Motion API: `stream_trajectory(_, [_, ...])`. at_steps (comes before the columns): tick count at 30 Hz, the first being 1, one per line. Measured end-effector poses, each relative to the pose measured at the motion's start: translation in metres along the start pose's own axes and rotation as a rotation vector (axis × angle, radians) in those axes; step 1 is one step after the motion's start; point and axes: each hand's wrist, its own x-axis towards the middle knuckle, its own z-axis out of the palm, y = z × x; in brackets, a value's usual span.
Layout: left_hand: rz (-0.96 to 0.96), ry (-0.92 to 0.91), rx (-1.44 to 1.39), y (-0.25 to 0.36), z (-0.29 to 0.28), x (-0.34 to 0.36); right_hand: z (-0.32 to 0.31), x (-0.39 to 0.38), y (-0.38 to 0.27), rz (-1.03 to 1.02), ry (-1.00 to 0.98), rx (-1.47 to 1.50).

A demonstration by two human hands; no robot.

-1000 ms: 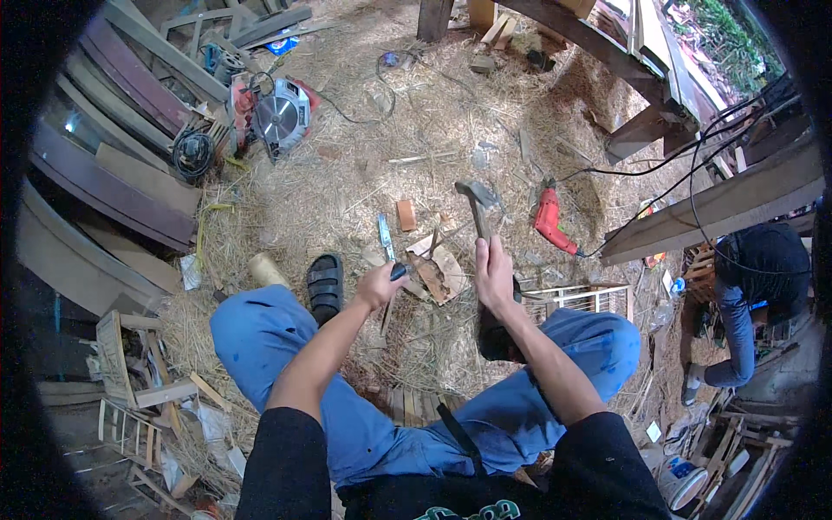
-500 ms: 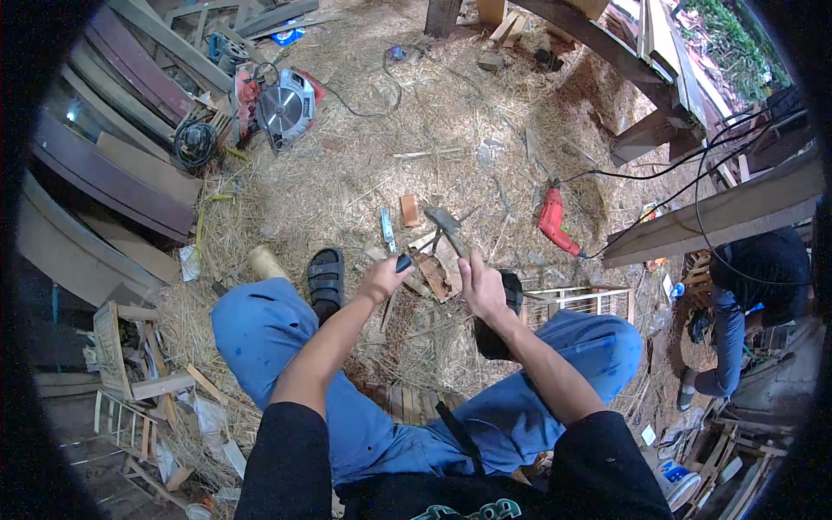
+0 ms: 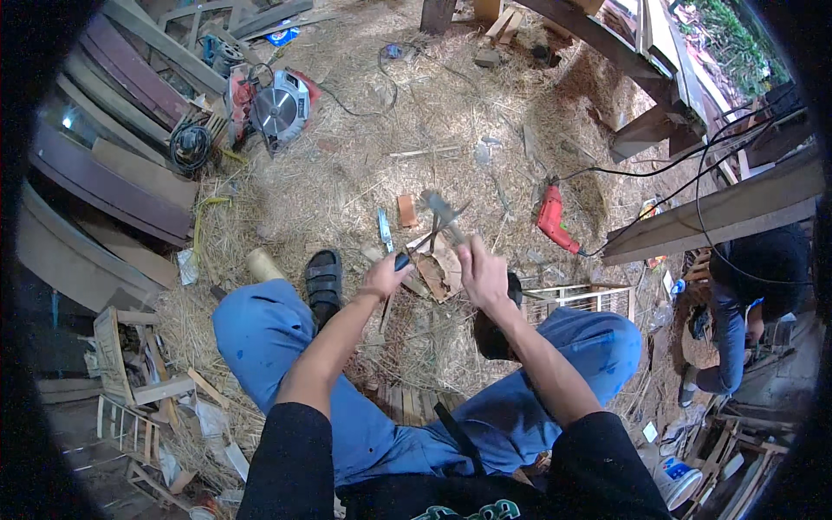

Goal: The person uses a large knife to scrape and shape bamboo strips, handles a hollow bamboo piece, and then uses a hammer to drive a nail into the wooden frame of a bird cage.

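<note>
My right hand (image 3: 485,279) is closed round the wooden handle of a hammer (image 3: 444,208). The hammer's head is raised over the work and blurred by motion. My left hand (image 3: 381,276) is wrapped round a chisel-like tool with a dark handle (image 3: 402,260); its blade cannot be made out. Between and just beyond my hands, a brown piece of wood (image 3: 443,276) with a rough, cut-out surface lies on the straw. A flat blue and silver tool (image 3: 384,227) and a small orange-brown block (image 3: 406,211) lie just past it.
A red drill (image 3: 553,221) lies to the right and a circular saw (image 3: 279,108) at the far left. Curved boards (image 3: 113,186) lean along the left side. A heavy beam (image 3: 719,212) juts in from the right, near another person (image 3: 732,321). Cables cross the straw.
The hammer's head has swung slightly up and to the right, with my right hand shifting a little. My left hand stays almost in place.
</note>
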Motion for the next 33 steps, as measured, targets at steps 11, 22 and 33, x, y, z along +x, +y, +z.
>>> stream_trajectory(11, [0.028,-0.044,-0.079,0.007,0.000,-0.009,0.015,0.003,0.044,0.312,-0.003,0.071])
stream_trajectory(22, [0.102,-0.065,-0.102,-0.013,0.003,-0.008,0.046,0.007,0.071,0.321,-0.239,-0.020])
stream_trajectory(33, [-0.008,-0.104,-0.054,0.001,0.008,-0.003,0.022,-0.016,0.035,0.151,0.058,0.122])
